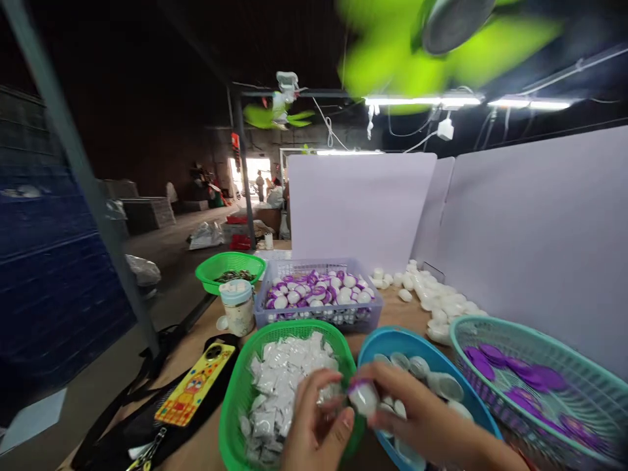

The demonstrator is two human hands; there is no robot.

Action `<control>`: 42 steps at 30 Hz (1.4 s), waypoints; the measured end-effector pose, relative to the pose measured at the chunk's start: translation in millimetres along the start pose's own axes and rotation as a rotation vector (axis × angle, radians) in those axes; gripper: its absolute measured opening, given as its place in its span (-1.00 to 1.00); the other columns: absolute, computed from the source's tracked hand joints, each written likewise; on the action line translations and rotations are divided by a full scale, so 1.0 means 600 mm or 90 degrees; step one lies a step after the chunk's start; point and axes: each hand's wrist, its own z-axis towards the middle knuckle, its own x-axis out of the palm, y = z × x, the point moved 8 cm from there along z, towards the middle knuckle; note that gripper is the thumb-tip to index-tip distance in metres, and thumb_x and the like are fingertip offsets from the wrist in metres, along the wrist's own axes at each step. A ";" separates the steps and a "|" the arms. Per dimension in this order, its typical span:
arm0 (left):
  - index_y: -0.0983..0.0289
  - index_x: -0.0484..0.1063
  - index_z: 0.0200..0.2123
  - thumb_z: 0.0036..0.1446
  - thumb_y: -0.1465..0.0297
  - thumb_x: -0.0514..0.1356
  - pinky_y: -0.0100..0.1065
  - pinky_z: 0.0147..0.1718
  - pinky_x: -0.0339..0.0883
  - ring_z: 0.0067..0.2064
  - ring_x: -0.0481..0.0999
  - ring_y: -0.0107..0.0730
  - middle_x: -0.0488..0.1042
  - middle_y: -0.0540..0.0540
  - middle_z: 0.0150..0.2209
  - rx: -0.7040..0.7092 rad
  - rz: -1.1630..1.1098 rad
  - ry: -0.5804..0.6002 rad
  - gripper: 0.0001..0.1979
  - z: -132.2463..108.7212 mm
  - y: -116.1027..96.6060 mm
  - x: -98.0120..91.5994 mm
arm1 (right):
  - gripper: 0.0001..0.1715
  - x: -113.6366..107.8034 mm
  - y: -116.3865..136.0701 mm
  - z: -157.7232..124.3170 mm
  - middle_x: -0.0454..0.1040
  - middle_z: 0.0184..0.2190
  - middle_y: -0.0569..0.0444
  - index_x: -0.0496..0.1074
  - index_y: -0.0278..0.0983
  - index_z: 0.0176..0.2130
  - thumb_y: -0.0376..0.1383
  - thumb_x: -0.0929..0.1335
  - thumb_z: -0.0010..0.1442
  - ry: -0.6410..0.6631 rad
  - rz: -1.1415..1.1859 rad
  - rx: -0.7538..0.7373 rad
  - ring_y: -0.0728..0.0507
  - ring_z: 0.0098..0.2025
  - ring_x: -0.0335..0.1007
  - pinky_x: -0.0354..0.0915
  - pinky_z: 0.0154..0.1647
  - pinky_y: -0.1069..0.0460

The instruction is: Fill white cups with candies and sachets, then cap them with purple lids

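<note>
My right hand grips a rounded white capsule with a purple top edge. Close beside it, my left hand has its fingers curled inward and its thumb raised; what sits between them is blurred. Beneath the left hand is a green basket full of small white packets. A blue basket with translucent white cups lies under my right hand. To the right, a teal basket contains flat purple pieces.
Behind the baskets stands a lavender crate of white and purple capsules. White pieces lie along the panel. At left are a lidded jar, a phone in a yellow case and another green basket. Green fan blades blur overhead.
</note>
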 end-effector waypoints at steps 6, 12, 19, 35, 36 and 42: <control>0.10 0.52 0.27 0.11 0.58 0.24 -0.02 0.25 0.32 0.29 0.50 0.13 0.46 0.25 0.32 -0.069 0.765 0.099 -0.35 0.055 -0.014 -0.107 | -0.52 -0.105 -0.112 0.147 0.59 -0.19 0.01 0.44 -0.31 0.14 -0.28 0.43 0.25 -0.135 -0.119 0.117 -0.12 -0.25 0.54 0.48 -0.27 0.03; 0.25 0.70 -0.12 0.06 0.75 0.08 -0.22 0.01 0.40 0.00 0.68 -0.05 0.70 0.28 -0.08 -0.117 0.792 0.150 -0.49 0.077 0.001 -0.117 | -0.54 -0.123 -0.192 0.239 0.55 0.05 -0.11 0.41 -0.31 0.24 -0.20 0.41 0.44 -0.154 -0.335 0.209 -0.22 0.02 0.55 0.49 0.09 -0.19; 0.27 0.64 0.04 0.24 0.65 0.07 -0.24 0.18 0.38 0.17 0.63 -0.13 0.65 0.24 0.13 -0.056 0.699 0.051 -0.55 0.083 -0.030 -0.127 | -0.63 -0.089 -0.219 0.243 0.48 0.26 -0.14 0.52 -0.30 0.16 -0.16 0.40 0.47 -0.033 -0.493 0.180 -0.34 0.35 0.35 0.21 0.42 -0.38; 0.15 0.66 -0.08 -0.07 0.08 0.52 -0.29 -0.24 0.61 -0.17 0.66 -0.20 0.68 0.08 -0.18 -0.012 0.087 -0.100 -0.51 0.056 -0.073 -0.074 | -0.88 -0.080 -0.203 -0.013 0.66 -0.10 -0.10 0.64 -0.26 -0.35 -0.46 0.57 0.08 0.213 -0.487 0.179 -0.30 -0.08 0.62 0.41 -0.10 -0.04; 0.16 0.67 -0.09 -0.10 0.11 0.55 -0.34 -0.26 0.61 -0.19 0.65 -0.25 0.67 0.07 -0.21 -0.022 0.037 -0.085 -0.50 0.056 -0.074 -0.052 | -0.88 -0.078 -0.195 -0.020 0.65 -0.03 -0.13 0.62 -0.28 -0.37 -0.47 0.54 0.11 0.207 -0.486 0.175 -0.31 -0.03 0.61 0.41 -0.06 -0.05; 0.21 0.68 -0.25 -0.08 0.20 0.59 -0.47 -0.20 0.53 -0.22 0.66 -0.39 0.68 0.03 -0.33 -0.059 -0.154 0.026 -0.65 0.048 -0.062 0.088 | -0.91 -0.058 -0.086 -0.044 0.57 0.10 -0.13 0.49 -0.26 -0.20 -0.40 0.46 0.29 0.124 -0.412 0.098 -0.23 -0.02 0.59 0.39 -0.03 -0.04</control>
